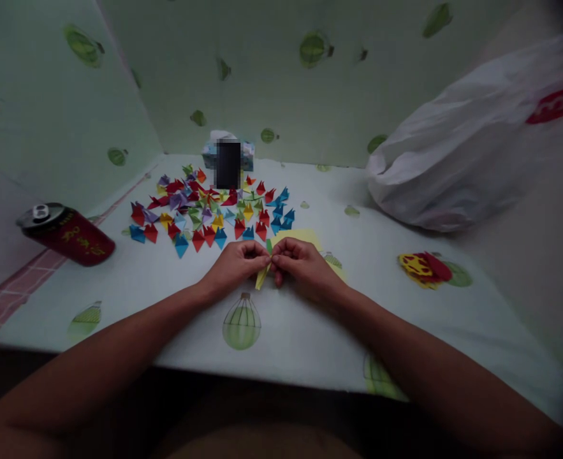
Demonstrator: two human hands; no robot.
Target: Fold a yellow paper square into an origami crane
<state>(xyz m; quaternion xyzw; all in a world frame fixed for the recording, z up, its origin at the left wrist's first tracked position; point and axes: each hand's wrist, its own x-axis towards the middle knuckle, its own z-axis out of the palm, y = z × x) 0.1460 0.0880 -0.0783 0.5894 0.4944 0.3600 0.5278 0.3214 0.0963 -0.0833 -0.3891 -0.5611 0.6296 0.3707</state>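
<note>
My left hand (237,262) and my right hand (300,262) meet at the middle of the table, both pinching a small folded piece of green-yellow paper (264,274). Its narrow tip sticks out below my fingers. Under my right hand lies a sheet of yellow paper (305,236), partly hidden. Just beyond my hands spreads a pile of several folded paper pieces (209,210) in red, blue, yellow, purple and green.
A dark red can (68,234) lies on its side at the left. A white plastic bag (472,140) bulges at the right. A red and yellow paper stack (424,268) sits right of my hands. A tissue box (224,153) stands at the back by the wall.
</note>
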